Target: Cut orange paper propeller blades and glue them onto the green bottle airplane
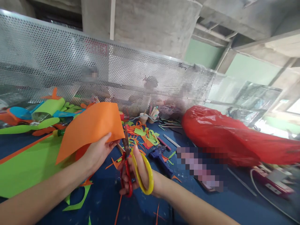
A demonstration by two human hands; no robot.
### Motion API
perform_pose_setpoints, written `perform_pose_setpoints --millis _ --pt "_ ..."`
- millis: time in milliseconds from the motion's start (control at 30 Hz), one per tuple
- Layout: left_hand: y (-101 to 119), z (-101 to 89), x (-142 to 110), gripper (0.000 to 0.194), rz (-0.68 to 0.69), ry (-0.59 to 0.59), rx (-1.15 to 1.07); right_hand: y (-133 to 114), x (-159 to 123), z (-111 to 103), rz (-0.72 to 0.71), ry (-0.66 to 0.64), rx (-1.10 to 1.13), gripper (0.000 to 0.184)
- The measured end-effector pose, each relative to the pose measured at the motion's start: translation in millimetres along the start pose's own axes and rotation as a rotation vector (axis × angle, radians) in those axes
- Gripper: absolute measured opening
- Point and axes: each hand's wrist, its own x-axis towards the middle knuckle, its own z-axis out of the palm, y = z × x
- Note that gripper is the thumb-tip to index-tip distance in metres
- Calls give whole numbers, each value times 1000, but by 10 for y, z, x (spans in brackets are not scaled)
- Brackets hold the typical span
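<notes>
A curved sheet of orange paper (93, 122) is held up by my left hand (98, 151), its thumb on the near face and the other fingers behind. In my right hand (138, 170) is a pair of scissors (145, 181) with one yellow and one red handle loop. My thumb goes through the yellow loop and my fingers through the red one. The blades point up and away, touching the right edge of the orange paper. Under my left arm lies a large sheet of lime green paper (28, 168).
Paper scraps (140, 131) litter the blue table (98, 206). To the right are a blue glue gun (161, 159), a red plastic bag (217, 134) and a power strip (272, 182). Cut paper shapes (49, 109) pile up at left. People sit behind a perforated metal screen (131, 65).
</notes>
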Motion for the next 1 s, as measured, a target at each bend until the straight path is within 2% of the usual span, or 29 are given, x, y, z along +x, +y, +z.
perform_pose_setpoints --millis 233,400,533,800,1000 --pt "-55 -198 -137 15 -57 65 111 -2 16 -39 113 -71 -31 73" --pt "-67 -319 -244 16 -103 131 156 -8 -34 -40 217 -127 -30 72" --pt "-51 -283 -332 14 -127 159 159 -6 -76 -2 236 -135 9 70" --pt "-38 -209 -399 17 -97 183 150 -53 -103 85 285 -50 -119 76" --pt "-22 -197 -415 10 -66 166 133 -28 -86 85 246 -39 -85 72"
